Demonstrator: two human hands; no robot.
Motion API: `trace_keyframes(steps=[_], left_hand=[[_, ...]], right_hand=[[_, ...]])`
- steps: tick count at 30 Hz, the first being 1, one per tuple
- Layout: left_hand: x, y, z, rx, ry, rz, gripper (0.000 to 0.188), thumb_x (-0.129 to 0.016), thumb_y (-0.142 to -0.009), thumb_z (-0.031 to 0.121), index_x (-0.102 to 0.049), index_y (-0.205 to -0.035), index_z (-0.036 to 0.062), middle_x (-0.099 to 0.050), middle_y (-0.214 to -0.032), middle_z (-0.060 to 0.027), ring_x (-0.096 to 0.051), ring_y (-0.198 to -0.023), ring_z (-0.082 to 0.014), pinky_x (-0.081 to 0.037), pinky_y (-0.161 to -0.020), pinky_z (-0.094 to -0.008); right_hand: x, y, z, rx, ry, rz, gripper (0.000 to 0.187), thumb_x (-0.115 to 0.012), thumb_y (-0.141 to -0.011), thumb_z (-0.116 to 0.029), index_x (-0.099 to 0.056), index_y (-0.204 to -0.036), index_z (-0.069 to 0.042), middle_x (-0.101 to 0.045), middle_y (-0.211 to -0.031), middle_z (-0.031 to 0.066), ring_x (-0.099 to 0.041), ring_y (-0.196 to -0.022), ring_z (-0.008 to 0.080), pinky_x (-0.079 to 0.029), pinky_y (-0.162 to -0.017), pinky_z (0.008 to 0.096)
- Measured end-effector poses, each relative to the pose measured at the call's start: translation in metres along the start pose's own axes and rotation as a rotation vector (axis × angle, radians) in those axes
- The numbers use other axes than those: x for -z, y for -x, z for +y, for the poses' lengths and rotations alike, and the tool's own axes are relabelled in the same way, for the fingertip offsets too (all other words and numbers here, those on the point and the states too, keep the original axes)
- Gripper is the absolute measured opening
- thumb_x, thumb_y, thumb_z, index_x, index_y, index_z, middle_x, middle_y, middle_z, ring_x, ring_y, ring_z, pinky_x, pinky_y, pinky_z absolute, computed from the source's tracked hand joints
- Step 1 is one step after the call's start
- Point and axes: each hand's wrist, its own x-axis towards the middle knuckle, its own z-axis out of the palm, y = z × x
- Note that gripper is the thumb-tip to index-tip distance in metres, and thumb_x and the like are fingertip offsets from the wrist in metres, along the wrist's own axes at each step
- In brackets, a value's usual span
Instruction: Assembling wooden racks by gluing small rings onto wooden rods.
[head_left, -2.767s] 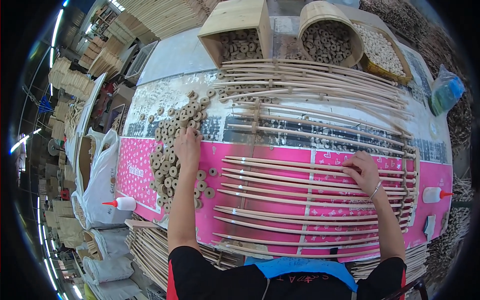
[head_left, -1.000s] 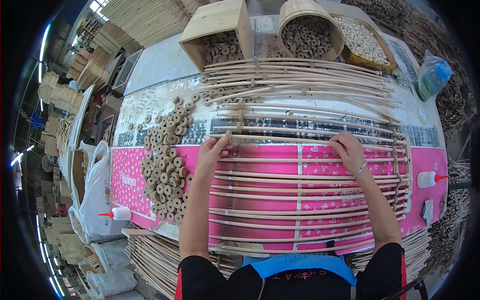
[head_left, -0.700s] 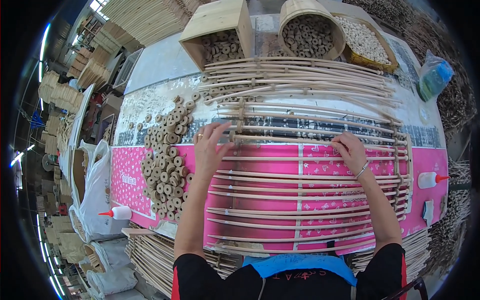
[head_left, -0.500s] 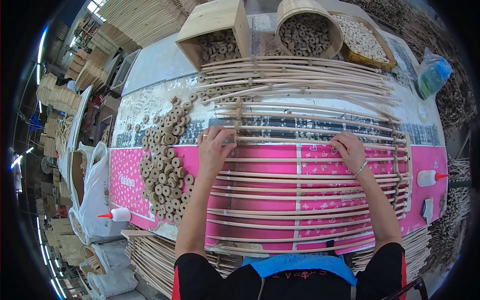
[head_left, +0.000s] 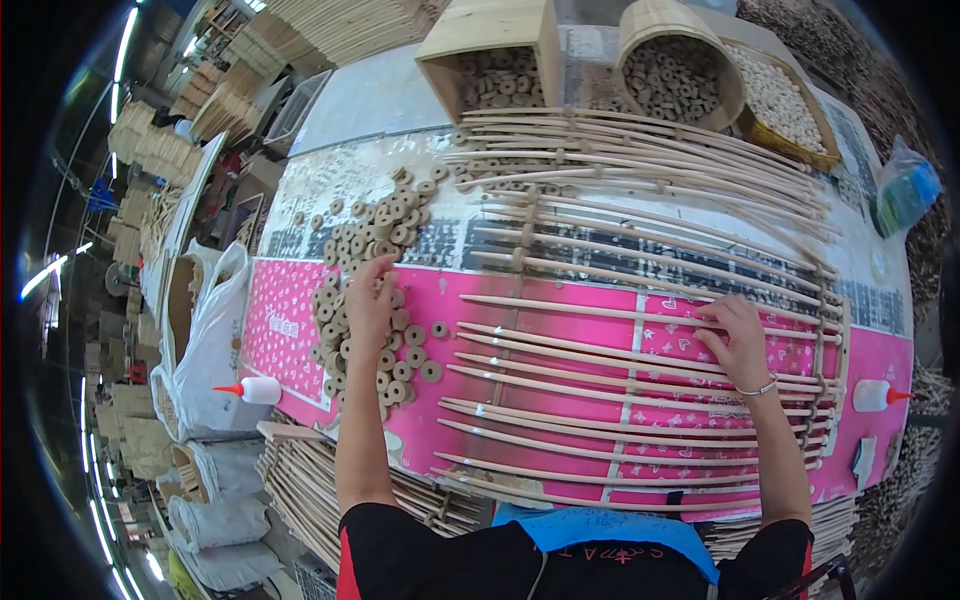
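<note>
My left hand (head_left: 371, 300) is over the pile of small wooden rings (head_left: 400, 372), its bent fingers somewhat apart at the pile's right side. No ring shows clearly between them. My right hand (head_left: 738, 345) has thumb and fingers on either side of a pale wooden rod (head_left: 580, 310), well along toward its right end. Several more slender rods (head_left: 560, 385) lie roughly parallel below it, their left ends loose. Their right ends meet a crosswise column of rings (head_left: 825, 345). Farther up, another ring column (head_left: 520, 235) joins the upper rods near their left ends.
Behind the rods stand a square wooden box (head_left: 485, 45) and a round wooden tub (head_left: 655, 20), both holding rings. Beside them is a basket of white pieces (head_left: 785, 95). Red-tipped white bottles lie left (head_left: 262, 390) and right (head_left: 872, 395). A plastic bag (head_left: 905, 190) sits far right.
My left hand has left the ring column on the rods and moved left to the ring pile. My right hand has shifted to a nearer rod. The view has turned slightly.
</note>
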Motion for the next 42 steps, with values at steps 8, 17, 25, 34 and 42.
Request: trace_keyframes(steps=[8,17,25,34,42], left_hand=[[0.001,0.051,0.041,-0.121,-0.208,-0.422,0.037,-0.082,-0.08,0.021,-0.071,-0.114,0.0125,-0.066,-0.104,-0.0036,-0.065,-0.09,-0.0254,-0.045,-0.085,-0.0403],[-0.02,0.044,0.057,0.26,0.325,-0.233,0.029,-0.073,-0.093,0.008,-0.071,-0.122,0.0061,-0.073,-0.104,-0.0038,-0.067,-0.096,-0.0135,-0.05,-0.092,-0.0297],[-0.047,0.039,0.047,0.414,0.822,-0.3,0.031,-0.067,-0.102,0.017,-0.066,-0.13,0.0016,-0.071,-0.113,-0.001,-0.066,-0.1,-0.0088,-0.051,-0.087,-0.0241],[-0.053,0.037,0.038,0.473,0.893,-0.29,0.028,-0.067,-0.102,0.015,-0.066,-0.127,0.0026,-0.071,-0.109,-0.0024,-0.068,-0.099,-0.0103,-0.054,-0.086,-0.0244],[-0.056,0.022,0.033,0.438,0.92,-0.182,0.025,-0.067,-0.102,0.016,-0.067,-0.123,0.0007,-0.069,-0.102,-0.0014,-0.064,-0.09,-0.008,-0.053,-0.082,-0.0236]], right_hand=[[-0.011,0.0,0.011,-0.078,-0.077,-0.065,0.015,-0.075,-0.083,-0.01,-0.068,-0.095,-0.003,-0.06,-0.089,0.0111,-0.058,-0.089,0.0312,-0.046,-0.079,0.0405],[-0.008,0.001,0.011,-0.109,-0.142,-0.052,0.01,-0.071,-0.09,-0.009,-0.068,-0.096,-0.001,-0.059,-0.088,0.0117,-0.058,-0.087,0.0308,-0.046,-0.079,0.0392],[-0.004,0.004,0.008,-0.121,-0.183,-0.006,0.01,-0.071,-0.091,-0.007,-0.069,-0.097,0.0,-0.058,-0.087,0.0114,-0.057,-0.086,0.0288,-0.046,-0.077,0.0368],[-0.002,0.004,0.008,-0.11,-0.174,-0.028,0.01,-0.071,-0.091,-0.007,-0.069,-0.097,0.0,-0.059,-0.088,0.011,-0.057,-0.087,0.0283,-0.046,-0.078,0.0368],[0.003,0.001,0.005,-0.114,-0.177,-0.001,0.009,-0.07,-0.091,-0.006,-0.069,-0.098,0.0,-0.061,-0.09,0.0116,-0.058,-0.087,0.0288,-0.047,-0.077,0.0365]])
